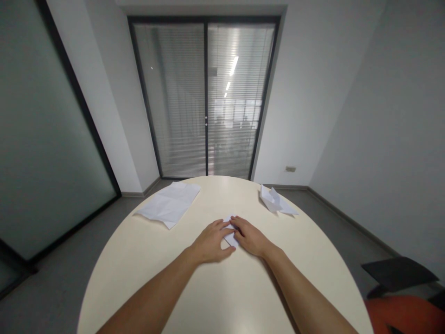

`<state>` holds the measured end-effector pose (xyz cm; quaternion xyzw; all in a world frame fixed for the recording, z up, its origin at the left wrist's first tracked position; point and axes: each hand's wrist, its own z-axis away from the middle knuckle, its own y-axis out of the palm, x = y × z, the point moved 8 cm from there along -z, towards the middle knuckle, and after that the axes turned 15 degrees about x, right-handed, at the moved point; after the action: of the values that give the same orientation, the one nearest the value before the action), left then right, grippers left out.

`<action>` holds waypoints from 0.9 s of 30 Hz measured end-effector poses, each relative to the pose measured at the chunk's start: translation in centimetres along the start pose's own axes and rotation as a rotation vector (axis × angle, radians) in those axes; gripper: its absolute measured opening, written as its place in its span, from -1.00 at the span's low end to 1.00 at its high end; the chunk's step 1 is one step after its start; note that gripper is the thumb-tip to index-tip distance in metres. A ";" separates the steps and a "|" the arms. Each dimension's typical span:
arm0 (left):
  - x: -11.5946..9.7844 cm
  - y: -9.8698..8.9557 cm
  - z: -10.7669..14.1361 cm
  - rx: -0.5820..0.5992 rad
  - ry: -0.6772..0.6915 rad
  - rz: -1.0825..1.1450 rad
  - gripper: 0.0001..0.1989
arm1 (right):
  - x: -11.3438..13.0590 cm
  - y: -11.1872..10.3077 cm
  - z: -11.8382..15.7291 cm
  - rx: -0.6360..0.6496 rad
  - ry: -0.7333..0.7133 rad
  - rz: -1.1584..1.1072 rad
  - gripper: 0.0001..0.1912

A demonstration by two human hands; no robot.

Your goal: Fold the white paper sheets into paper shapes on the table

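A small piece of folded white paper (231, 236) lies flat near the middle of the table, partly hidden under my fingers. On its left side rests my left hand (211, 242), fingers stretched over the paper and thumb spread apart near its lower corner. My right hand (251, 236) covers the paper's right side, with bent fingers pressed together on it. The fingertips of both hands nearly meet at the paper's upper part.
The round cream table (222, 297) carries a creased white sheet (170, 203) at its far left. A folded paper shape (276, 201) with raised flaps lies at the far right. A chair with a red seat (405, 315) stands beyond the right edge.
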<state>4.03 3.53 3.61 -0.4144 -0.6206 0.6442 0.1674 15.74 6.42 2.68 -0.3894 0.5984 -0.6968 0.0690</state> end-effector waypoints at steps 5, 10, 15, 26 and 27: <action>0.0 -0.1 -0.1 0.000 -0.003 0.005 -0.48 | 0.3 -0.3 0.1 -0.032 -0.038 -0.011 -0.49; -0.2 -0.2 0.0 -0.015 0.021 0.010 -0.49 | 0.4 -0.5 0.1 -0.073 -0.048 -0.001 -0.54; -0.8 -0.2 0.0 0.000 0.102 0.030 -0.59 | 0.6 -1.5 0.2 -0.128 0.022 0.068 -0.62; -2.8 -1.4 0.1 0.042 0.149 0.091 -0.72 | 0.2 1.0 -0.3 0.106 0.152 0.048 -0.34; -2.8 -1.4 0.1 0.047 0.142 0.093 -0.72 | 0.0 1.1 -0.3 0.115 0.172 0.056 -0.33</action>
<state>5.23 1.63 5.83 -0.4835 -0.5719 0.6348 0.1904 15.12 6.35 1.73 -0.3067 0.5719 -0.7585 0.0590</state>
